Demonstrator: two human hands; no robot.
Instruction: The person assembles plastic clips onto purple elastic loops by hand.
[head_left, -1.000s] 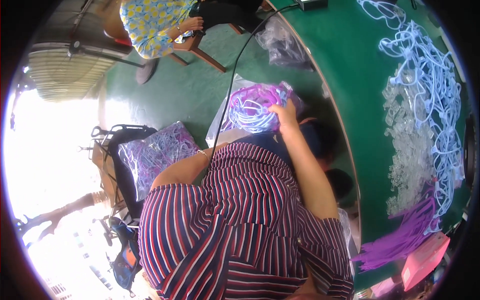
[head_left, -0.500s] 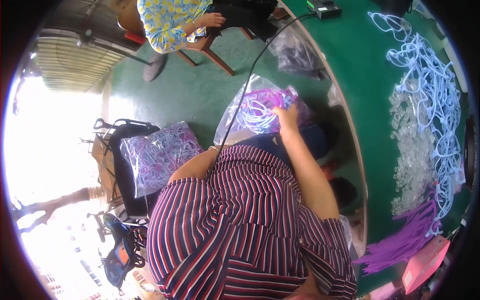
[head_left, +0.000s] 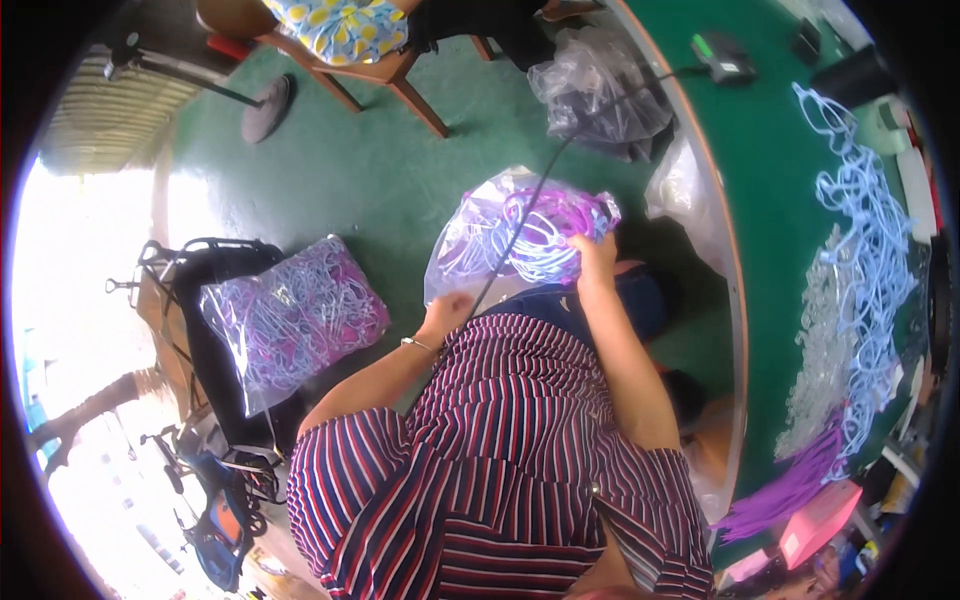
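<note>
Both hands grip a clear bag of purple and blue cords (head_left: 520, 240) held low over the green floor: left hand (head_left: 447, 312) at its lower edge, right hand (head_left: 592, 252) clamped on its top. Supporting the bottom should prevent spills.

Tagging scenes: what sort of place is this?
Likely a small workshop for sorting and bagging cords: both hands grip a clear bag of them, a second bag lies nearby, loose cords cover the green table.
</note>
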